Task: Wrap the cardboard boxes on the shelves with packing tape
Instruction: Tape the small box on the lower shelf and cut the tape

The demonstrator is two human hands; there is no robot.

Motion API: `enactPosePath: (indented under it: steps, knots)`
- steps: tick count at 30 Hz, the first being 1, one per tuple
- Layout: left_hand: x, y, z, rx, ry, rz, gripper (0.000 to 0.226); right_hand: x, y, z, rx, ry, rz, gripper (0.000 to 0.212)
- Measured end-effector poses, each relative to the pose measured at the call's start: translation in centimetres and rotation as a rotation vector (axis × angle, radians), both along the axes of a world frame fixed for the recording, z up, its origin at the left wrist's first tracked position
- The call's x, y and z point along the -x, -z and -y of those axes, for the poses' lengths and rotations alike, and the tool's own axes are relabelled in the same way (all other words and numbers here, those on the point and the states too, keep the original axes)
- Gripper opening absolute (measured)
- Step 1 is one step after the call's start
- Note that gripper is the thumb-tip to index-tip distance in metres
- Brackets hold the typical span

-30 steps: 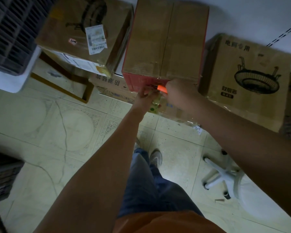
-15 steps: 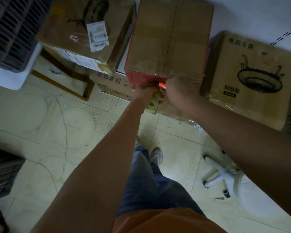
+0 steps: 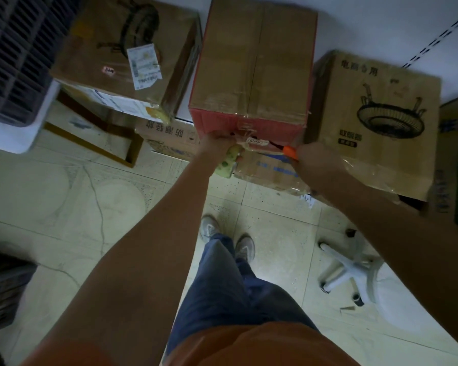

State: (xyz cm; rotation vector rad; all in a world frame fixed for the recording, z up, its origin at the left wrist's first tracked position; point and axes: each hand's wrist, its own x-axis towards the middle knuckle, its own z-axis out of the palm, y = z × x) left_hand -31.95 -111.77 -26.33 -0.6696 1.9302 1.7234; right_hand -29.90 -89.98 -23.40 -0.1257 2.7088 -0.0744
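The left hand (image 3: 217, 143), at the centre of the frame, is curled round a roll of tape (image 3: 229, 162) with a pale yellowish-green side, gripping it against the lower front edge of the middle box (image 3: 251, 67). A crumpled strip of clear tape (image 3: 251, 140) runs rightward from that hand across the box's red front face. The right hand (image 3: 311, 157), just right of centre, is closed round an orange-handled cutter (image 3: 288, 150) whose dark tip meets the strip at the box's lower edge; the fingers themselves are hidden behind the back of the hand. The middle box stands upper centre, its brown top flaps already taped along the seam. To its right sits a box printed with a round heater drawing (image 3: 376, 120), partly covered in shiny film, and in the upper left lies another box with a white shipping label (image 3: 122, 54). Lower boxes (image 3: 169, 136) show beneath the middle one. A dark slatted crate (image 3: 13, 56) fills the far upper left. Below, on the tiled floor (image 3: 64, 202), the person's shoes (image 3: 245, 248) and blue trousers appear, with a white chair base on castors (image 3: 347, 273) at lower right
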Motion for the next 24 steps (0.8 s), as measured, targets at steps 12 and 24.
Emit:
enactPosePath:
  steps: [12, 24]
  knots:
    - [-6.4, -9.6, -3.4, 0.020, -0.032, -0.145, 0.030, -4.5, -9.9, 0.5, 0.915, 0.399, -0.122, 0.029]
    - [-5.8, -24.6, -13.9, -0.264, 0.238, -0.475, 0.011, -5.6, -22.9, -6.7, 0.990, 0.504, -0.592, 0.013]
